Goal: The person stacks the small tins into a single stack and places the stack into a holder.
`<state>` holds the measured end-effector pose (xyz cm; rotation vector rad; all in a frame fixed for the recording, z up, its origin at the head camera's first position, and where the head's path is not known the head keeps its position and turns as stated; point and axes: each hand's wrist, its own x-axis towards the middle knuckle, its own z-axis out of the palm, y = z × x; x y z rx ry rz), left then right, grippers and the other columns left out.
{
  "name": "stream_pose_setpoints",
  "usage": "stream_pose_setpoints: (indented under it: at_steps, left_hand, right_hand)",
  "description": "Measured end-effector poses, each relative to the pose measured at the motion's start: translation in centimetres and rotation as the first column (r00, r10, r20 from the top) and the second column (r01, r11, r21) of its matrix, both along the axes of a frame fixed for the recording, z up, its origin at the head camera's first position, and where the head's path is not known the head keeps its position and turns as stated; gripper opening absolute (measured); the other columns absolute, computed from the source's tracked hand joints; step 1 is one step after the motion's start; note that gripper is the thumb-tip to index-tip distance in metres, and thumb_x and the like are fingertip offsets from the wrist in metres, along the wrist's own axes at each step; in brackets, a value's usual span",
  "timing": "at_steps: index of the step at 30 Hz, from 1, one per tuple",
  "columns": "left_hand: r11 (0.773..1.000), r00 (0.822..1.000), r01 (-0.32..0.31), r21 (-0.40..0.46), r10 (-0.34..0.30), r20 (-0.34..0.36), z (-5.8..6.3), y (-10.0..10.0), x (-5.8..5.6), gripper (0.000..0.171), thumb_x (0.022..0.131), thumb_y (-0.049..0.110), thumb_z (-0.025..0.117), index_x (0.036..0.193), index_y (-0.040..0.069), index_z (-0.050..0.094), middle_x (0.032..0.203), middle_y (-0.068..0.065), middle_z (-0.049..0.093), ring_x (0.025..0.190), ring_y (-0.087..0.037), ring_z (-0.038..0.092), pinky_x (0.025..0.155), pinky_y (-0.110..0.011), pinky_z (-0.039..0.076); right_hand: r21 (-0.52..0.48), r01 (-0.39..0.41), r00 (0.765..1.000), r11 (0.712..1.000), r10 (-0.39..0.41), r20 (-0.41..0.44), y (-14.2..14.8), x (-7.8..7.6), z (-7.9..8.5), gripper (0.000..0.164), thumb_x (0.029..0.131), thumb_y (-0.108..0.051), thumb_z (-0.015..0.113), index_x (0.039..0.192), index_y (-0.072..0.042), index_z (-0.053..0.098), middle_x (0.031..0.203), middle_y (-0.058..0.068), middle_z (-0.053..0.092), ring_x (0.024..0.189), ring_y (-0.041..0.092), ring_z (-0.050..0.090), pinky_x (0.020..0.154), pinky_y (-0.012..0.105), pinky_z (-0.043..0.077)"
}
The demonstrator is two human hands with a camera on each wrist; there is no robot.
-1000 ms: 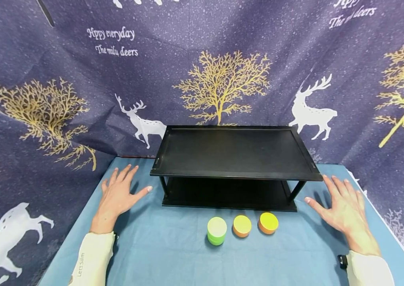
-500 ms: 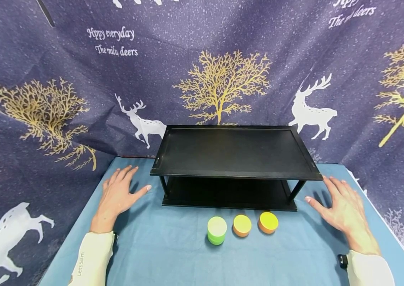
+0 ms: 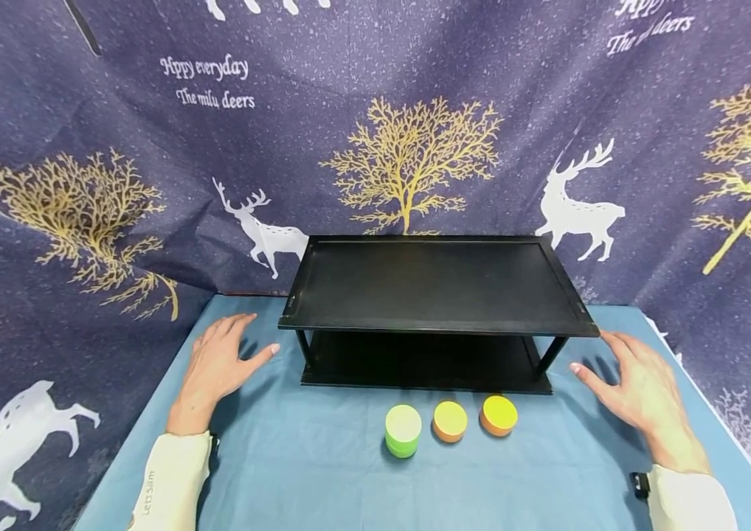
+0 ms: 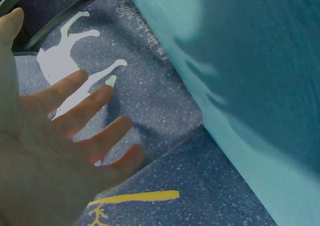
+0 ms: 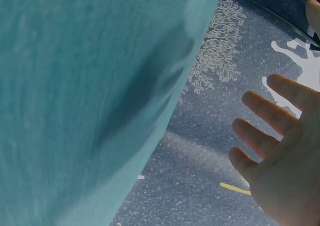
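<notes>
Left of the black two-tier rack (image 3: 435, 287), my left hand (image 3: 212, 366) hovers over the blue cloth, fingers spread and slightly bent, holding nothing. My right hand (image 3: 641, 387) is at the rack's right side, its fingertips by the front right corner of the top board in the head view. It too holds nothing, with the thumb held apart. In front of the rack stand a green round piece (image 3: 403, 429) with a pale top and a seam round its side, and two orange round pieces, a middle one (image 3: 450, 422) and a right one (image 3: 499, 416), with yellow tops.
A blue cloth (image 3: 322, 472) covers the table. The rack's lower board (image 3: 415, 361) lies under its top board, with posts (image 3: 551, 355) at the ends. Behind hangs a dark blue curtain (image 3: 442, 59) printed with deer and trees, also along both sides.
The fingers of both hands have bent slightly more. The head view has shifted very slightly. The rack and the round pieces stay where they were.
</notes>
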<state>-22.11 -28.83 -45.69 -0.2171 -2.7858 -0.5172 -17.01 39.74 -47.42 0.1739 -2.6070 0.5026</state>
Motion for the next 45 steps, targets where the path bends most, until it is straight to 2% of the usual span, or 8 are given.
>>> stream_pose_setpoints:
  at_steps: [6,15,24,31,36,45]
  left_hand:
    - [1.0,1.0,0.012,0.027,-0.012,-0.001,-0.1,-0.2,-0.1,0.081,0.094,0.066,0.069,0.149,0.007,0.058,0.147,-0.02,0.057,0.137,-0.05,0.045,0.106,-0.073,0.033]
    - [0.999,1.0,0.029,0.029,-0.029,-0.005,-0.1,-0.2,-0.1,0.077,0.095,0.063,0.071,0.146,0.006,0.06,0.143,-0.021,0.059,0.132,-0.05,0.048,0.105,-0.072,0.037]
    - [0.998,0.998,0.057,0.035,-0.057,0.0,-0.1,0.1,0.6,0.076,0.095,0.062,0.072,0.144,0.005,0.062,0.14,-0.021,0.062,0.13,-0.047,0.051,0.108,-0.069,0.038]
    - [0.995,0.995,0.096,0.033,-0.095,-0.031,-0.3,0.4,0.8,0.07,0.095,0.058,0.074,0.141,0.007,0.064,0.137,-0.018,0.065,0.13,-0.044,0.055,0.106,-0.065,0.043]
    - [0.993,0.993,0.115,0.034,-0.114,-0.018,0.0,0.9,1.2,0.072,0.094,0.06,0.073,0.143,0.008,0.063,0.139,-0.016,0.065,0.133,-0.043,0.054,0.107,-0.067,0.042]
    - [0.992,0.992,0.127,0.023,-0.127,-0.019,0.8,1.9,1.9,0.071,0.093,0.063,0.073,0.141,0.01,0.065,0.137,-0.014,0.067,0.13,-0.04,0.057,0.104,-0.064,0.045]
  right_hand:
    - [0.003,-0.007,1.0,1.0,0.007,-0.019,0.0,0.0,0.2,0.075,0.086,-0.041,0.085,0.142,0.001,0.059,0.136,0.031,0.06,0.122,0.055,0.053,0.097,0.067,0.04]
    - [0.016,-0.026,1.0,1.0,0.027,-0.016,0.1,0.4,0.4,0.071,0.086,-0.039,0.085,0.138,0.003,0.06,0.133,0.033,0.059,0.117,0.058,0.054,0.093,0.07,0.04]
    - [0.029,-0.04,0.999,0.999,0.039,0.019,-0.1,0.8,0.4,0.072,0.087,-0.044,0.084,0.138,0.002,0.061,0.131,0.032,0.061,0.117,0.057,0.055,0.092,0.07,0.041]
    - [0.044,-0.041,0.999,0.998,0.041,0.01,-0.5,0.9,0.4,0.068,0.086,-0.043,0.085,0.135,0.0,0.064,0.127,0.029,0.064,0.113,0.055,0.058,0.088,0.07,0.043]
    - [0.057,-0.06,0.998,0.997,0.061,-0.013,-1.2,1.0,0.6,0.062,0.085,-0.042,0.086,0.128,-0.001,0.068,0.121,0.025,0.068,0.111,0.051,0.062,0.085,0.068,0.046]
    - [0.063,-0.09,0.996,0.994,0.089,0.005,-2.1,1.4,0.9,0.058,0.087,-0.041,0.085,0.126,-0.001,0.069,0.121,0.024,0.069,0.11,0.048,0.064,0.087,0.066,0.047]
